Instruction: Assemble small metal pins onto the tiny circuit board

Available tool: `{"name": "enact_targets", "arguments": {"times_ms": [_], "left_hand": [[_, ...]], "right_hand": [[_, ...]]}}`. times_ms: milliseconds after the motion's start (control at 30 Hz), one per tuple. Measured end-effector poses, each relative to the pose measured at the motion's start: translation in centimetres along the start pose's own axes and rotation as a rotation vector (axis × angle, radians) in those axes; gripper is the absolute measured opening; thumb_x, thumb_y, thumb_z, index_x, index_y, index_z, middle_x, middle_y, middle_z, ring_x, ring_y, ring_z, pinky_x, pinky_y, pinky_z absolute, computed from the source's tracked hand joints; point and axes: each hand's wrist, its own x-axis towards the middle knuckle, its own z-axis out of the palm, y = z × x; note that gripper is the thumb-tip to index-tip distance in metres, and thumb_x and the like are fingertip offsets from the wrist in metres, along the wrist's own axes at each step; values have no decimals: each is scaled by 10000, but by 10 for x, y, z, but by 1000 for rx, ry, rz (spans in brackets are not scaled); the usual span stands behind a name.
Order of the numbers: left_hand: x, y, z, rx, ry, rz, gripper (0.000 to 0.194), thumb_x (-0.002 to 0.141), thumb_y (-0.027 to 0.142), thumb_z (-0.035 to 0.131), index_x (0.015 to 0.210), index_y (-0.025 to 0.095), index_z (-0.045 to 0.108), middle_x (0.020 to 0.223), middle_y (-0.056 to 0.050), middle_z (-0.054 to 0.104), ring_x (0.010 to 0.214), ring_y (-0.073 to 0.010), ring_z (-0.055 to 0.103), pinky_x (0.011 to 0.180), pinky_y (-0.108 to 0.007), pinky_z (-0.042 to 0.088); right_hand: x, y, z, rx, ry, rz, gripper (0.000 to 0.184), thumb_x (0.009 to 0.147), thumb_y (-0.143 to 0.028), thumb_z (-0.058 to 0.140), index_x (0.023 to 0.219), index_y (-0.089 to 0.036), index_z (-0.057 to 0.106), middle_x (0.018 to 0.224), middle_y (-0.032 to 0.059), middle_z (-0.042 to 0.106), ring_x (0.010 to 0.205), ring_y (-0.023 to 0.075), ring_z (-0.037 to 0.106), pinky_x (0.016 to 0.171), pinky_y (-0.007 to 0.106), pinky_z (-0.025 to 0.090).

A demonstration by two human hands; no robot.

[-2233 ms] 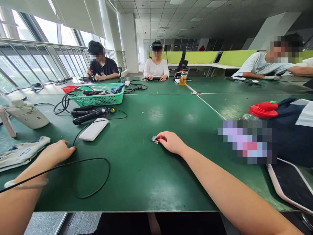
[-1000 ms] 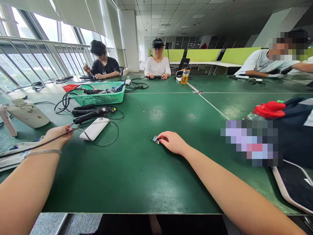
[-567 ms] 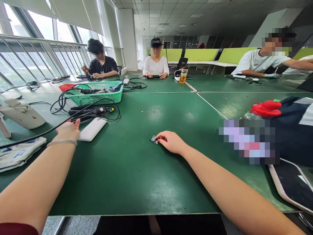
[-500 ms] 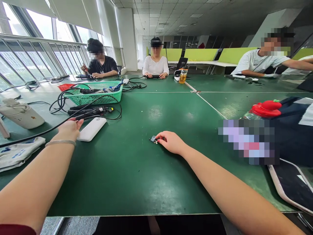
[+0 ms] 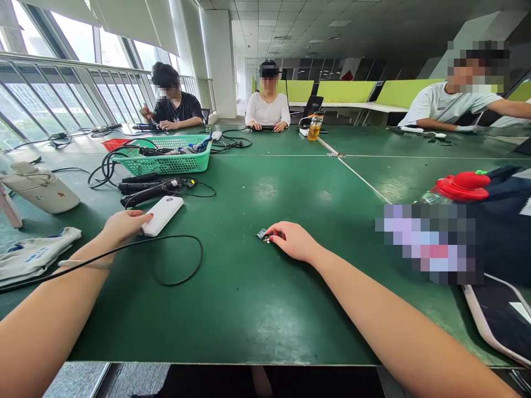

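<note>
My right hand (image 5: 292, 240) rests on the green table (image 5: 249, 309), its fingertips pinched on a small circuit board (image 5: 262, 234). My left hand (image 5: 124, 224) lies further left with its fingers loosely closed over a black cable (image 5: 182, 265). Its fingertips touch the near end of a white power bank (image 5: 162, 214). The cable runs along my left forearm, passes under the hand and loops over the table in front of it.
Behind the power bank lie black tools with cords (image 5: 149, 190) and a green basket (image 5: 166, 160). At the left are a white pouch (image 5: 39, 190) and a cloth (image 5: 33, 251). A red-capped bottle (image 5: 454, 188) and a dark bag stand right. Three people sit at the far side.
My left hand carried the cable up toward the black tools, then came back down beside the power bank, laying a loop on the table. My right hand stayed on the circuit board.
</note>
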Motion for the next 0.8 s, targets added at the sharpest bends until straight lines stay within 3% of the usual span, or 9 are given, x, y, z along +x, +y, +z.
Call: {"name": "enact_targets", "arguments": {"times_ms": [167, 333, 467, 567, 667, 800], "left_hand": [[-19, 15, -7, 147, -67, -39, 679, 779, 611, 470, 1182, 83, 609, 901, -58, 620, 832, -205, 546, 704, -255, 391], [-29, 21, -6, 181, -146, -120, 677, 779, 604, 456, 1237, 121, 579, 1042, -104, 635, 934, -251, 566, 724, -268, 391], [-41, 13, -12, 226, -158, -135, 605, 832, 533, 370, 1282, 165, 537, 1000, -93, 664, 888, -245, 591, 720, -271, 398], [-59, -1, -20, 274, -80, -142, 567, 833, 500, 342, 1299, 215, 494, 1042, -66, 672, 851, -239, 604, 714, -284, 407], [-85, -18, -25, 325, 65, -143, 476, 809, 466, 358, 1167, 218, 549, 1093, -47, 663, 914, -232, 606, 733, -289, 423], [-126, -33, -17, 298, 37, -178, 397, 783, 562, 344, 908, 282, 596, 847, 39, 687, 723, -199, 615, 659, -292, 454]], "right_hand": [[0, -2, 0, -7, 2, 6, 179, 860, -205, 530, 959, -210, 679, 867, 19, 620, 728, 118, 515, 683, 250, 396], [-1, -2, 0, 2, -2, 15, 186, 866, -226, 526, 972, -218, 678, 889, 14, 621, 730, 113, 518, 680, 248, 401], [-2, -2, -1, 2, -1, 8, 191, 871, -230, 518, 973, -218, 680, 897, 16, 622, 725, 112, 516, 682, 250, 403], [-3, -4, -2, -3, 17, 24, 200, 875, -222, 509, 990, -218, 672, 901, 18, 619, 719, 112, 512, 672, 247, 403], [-8, -13, 0, -23, 51, 8, 215, 880, -216, 504, 1029, -208, 659, 907, 23, 617, 705, 104, 509, 671, 244, 402], [-15, -43, 5, -32, -52, -153, 239, 878, -283, 548, 1073, -196, 656, 842, 20, 626, 727, 111, 529, 693, 245, 399]]}}
